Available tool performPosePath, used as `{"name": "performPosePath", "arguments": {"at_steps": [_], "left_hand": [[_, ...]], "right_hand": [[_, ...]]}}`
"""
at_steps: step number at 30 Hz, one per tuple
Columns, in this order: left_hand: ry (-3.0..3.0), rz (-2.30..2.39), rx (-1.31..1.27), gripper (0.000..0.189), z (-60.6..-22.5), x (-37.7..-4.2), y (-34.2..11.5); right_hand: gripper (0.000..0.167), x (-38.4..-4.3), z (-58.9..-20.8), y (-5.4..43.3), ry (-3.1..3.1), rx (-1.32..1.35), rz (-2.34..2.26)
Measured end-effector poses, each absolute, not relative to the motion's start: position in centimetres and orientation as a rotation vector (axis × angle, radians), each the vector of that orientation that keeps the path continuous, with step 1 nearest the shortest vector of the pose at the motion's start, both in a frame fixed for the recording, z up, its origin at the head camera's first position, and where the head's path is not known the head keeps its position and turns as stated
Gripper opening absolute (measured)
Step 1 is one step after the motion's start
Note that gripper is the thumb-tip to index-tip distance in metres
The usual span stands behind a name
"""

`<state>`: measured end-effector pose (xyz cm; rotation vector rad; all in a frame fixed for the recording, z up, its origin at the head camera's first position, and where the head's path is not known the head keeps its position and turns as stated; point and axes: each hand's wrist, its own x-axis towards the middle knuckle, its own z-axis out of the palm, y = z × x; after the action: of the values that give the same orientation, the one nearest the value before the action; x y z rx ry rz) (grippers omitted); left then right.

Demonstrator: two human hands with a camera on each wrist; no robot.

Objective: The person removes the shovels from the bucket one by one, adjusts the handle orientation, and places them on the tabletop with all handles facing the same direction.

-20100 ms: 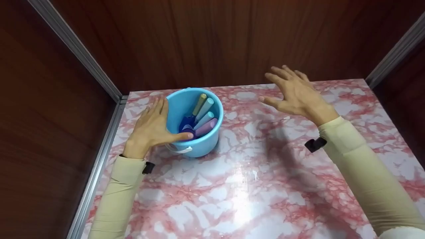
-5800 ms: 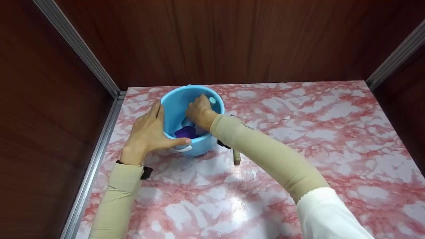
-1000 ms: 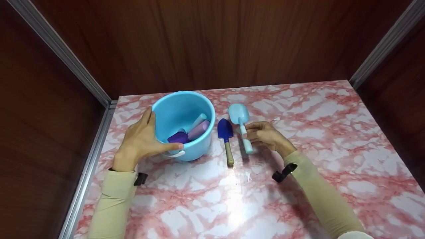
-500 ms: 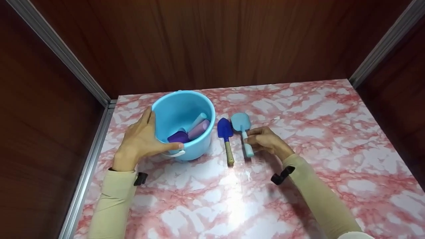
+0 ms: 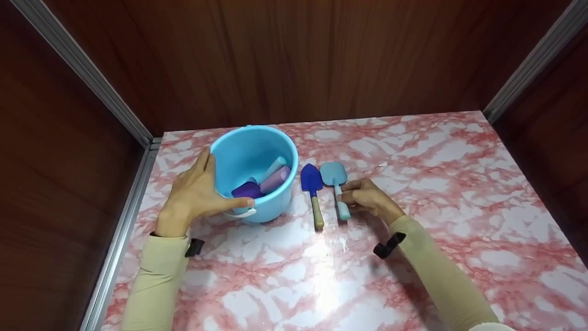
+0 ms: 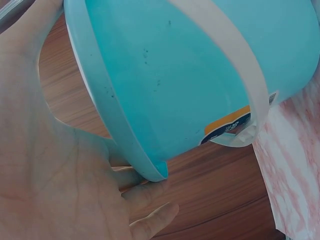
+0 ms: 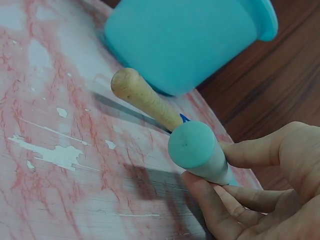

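My left hand [image 5: 190, 197] rests on the rim of a light blue bucket [image 5: 271, 209], fingers straight along its left side and thumb stretched across the near edge. Inside lie a purple piece [image 5: 247, 190], a pink-purple handle [image 5: 275, 179] and a pale blue handle [image 5: 274, 168]; their lower ends are hidden. My right hand [image 5: 367, 197] pinches the handle of a light blue toy shovel [image 5: 334, 174], its blade pointing away. A hand trowel [image 5: 312, 178] with a dark blue blade and wooden handle [image 7: 147, 100] lies between bucket and shovel.
The red-and-white marbled tabletop [image 5: 275, 285] carries everything. Dark wood panels [image 5: 294, 59] stand behind and at both sides, with metal strips [image 5: 92, 82] at the corners. A white bucket handle [image 6: 250, 75] hangs at the bucket's side.
Over the last second, my right hand has lowered the light blue shovel and drawn it slightly nearer, beside the trowel. Earlier, the trowel and shovel were in the bucket. My left hand stays on the rim.
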<state>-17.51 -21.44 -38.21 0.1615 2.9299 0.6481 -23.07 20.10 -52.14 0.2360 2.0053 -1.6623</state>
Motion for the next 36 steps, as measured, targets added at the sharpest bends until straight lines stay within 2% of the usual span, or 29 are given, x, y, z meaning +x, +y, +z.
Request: {"name": "performPosePath", "arguments": {"at_steps": [7,16,36], "left_hand": [[2.939,0.632,0.180,0.157,-38.2,-17.6,-21.5],[2.929,0.656,0.174,0.157,-38.1,-17.6,-21.4],[2.929,0.630,0.170,0.158,-38.2,-17.5,-21.4]], "right_hand": [[0.050,-23.0,-52.0,20.1,2.040,0.222,-1.619],[0.039,-23.0,-51.3,19.8,2.205,0.178,-1.510],[0.035,-23.1,-51.1,19.0,2.355,0.123,-1.372]]}}
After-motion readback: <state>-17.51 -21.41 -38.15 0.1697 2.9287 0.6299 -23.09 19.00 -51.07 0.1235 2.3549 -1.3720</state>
